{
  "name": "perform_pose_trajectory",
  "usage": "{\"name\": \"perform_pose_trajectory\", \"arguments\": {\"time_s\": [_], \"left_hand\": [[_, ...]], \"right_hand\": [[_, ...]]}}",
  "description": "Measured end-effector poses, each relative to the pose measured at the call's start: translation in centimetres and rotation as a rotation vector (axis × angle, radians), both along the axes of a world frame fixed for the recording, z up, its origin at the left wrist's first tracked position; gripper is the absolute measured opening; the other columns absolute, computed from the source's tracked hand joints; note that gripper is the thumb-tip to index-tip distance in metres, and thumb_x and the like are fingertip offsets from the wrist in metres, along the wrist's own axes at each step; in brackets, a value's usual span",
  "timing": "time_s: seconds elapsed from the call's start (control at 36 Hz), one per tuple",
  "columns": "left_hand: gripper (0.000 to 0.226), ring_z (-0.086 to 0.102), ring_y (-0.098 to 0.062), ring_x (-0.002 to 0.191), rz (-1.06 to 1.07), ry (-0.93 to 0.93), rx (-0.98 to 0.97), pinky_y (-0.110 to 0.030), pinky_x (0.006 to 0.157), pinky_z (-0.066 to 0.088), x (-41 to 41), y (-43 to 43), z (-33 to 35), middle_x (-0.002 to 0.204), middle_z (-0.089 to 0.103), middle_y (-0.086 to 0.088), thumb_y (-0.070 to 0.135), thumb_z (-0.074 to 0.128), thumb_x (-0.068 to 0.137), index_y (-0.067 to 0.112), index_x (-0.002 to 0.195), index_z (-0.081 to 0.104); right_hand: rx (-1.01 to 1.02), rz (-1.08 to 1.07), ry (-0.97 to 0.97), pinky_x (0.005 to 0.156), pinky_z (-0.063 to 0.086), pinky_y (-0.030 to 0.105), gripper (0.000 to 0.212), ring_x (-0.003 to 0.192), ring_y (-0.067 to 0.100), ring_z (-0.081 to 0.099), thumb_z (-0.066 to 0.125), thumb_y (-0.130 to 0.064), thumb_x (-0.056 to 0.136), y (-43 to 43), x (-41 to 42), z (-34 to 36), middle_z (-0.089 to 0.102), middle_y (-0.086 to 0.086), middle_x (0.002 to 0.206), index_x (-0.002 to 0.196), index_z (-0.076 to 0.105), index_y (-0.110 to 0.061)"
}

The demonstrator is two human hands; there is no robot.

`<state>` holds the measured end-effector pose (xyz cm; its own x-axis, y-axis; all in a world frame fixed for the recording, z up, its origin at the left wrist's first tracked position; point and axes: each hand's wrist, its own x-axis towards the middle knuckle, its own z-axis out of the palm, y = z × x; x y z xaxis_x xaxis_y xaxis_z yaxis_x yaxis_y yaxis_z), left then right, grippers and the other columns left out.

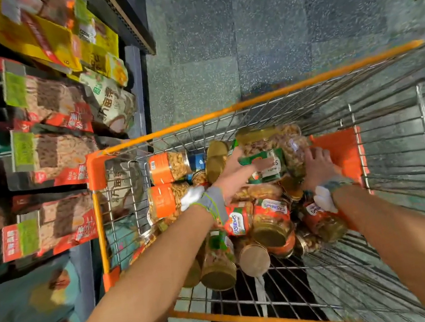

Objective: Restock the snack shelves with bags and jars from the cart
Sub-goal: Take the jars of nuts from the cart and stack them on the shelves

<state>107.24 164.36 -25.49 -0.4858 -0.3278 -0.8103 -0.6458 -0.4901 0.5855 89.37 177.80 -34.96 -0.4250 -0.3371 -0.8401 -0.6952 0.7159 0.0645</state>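
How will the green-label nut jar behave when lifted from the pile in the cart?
Green-label jar: packed with nuts, so probably heavy for its size. Round, smooth clear wall: likely slippery, and apt to roll off the jar pile.

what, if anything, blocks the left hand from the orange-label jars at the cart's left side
Probably nothing, so likely yes: the orange-label jars lie uncovered on top, just left of the left hand, which rests on a green-label jar.
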Motion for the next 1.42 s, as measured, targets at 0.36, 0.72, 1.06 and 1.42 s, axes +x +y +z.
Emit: {"name": "perform_pose_trajectory", "arguments": {"time_s": [0.36,0.72,1.06,1.42], "left_hand": [[0.096,0.042,-0.017,0.124,0.089,-0.063,0.024,-0.034,0.099,0.04,1.0,-0.1,-1.9,0.132,0.045,0.005,0.04,0.084,0.08,0.022,0.154,0.027],[0.108,0.055,-0.019,0.128,0.194,-0.001,-0.011,-0.047,0.113,0.04,1.4,-0.7,1.3,0.14,0.059,0.005,0.064,0.09,0.055,0.027,0.146,0.045],[0.106,0.039,-0.024,0.141,0.202,0.015,-0.022,-0.042,0.116,0.031,2.3,-0.8,1.8,0.154,0.043,-0.003,0.043,0.087,0.075,0.023,0.157,0.023],[0.099,0.042,-0.017,0.132,0.246,0.006,0.006,-0.031,0.097,0.031,3.9,-1.6,1.8,0.13,0.046,0.01,0.039,0.087,0.075,0.021,0.153,0.029]], "right_hand": [[-0.12,0.082,0.039,0.111,0.036,0.059,0.12,0.15,0.046,0.004,0.071,0.007,0.078,-0.6,-0.6,-3.7,-0.002,0.017,0.165,0.153,-0.014,-0.029],[-0.451,-0.142,-0.194,0.098,0.044,0.044,0.07,0.123,0.037,0.052,0.07,-0.035,0.091,0.5,-2.6,-0.2,0.047,0.013,0.139,0.149,0.031,-0.031],[-0.524,-0.3,-0.001,0.091,0.053,0.046,0.041,0.078,0.036,0.055,0.033,-0.032,0.107,-2.9,-1.2,0.2,0.035,0.018,0.134,0.145,0.036,-0.045],[-0.396,-0.549,-0.075,0.099,0.051,0.042,0.096,0.108,0.04,0.059,0.085,-0.051,0.062,-3.4,-1.9,3.0,0.043,0.019,0.135,0.137,0.032,-0.024]]}}
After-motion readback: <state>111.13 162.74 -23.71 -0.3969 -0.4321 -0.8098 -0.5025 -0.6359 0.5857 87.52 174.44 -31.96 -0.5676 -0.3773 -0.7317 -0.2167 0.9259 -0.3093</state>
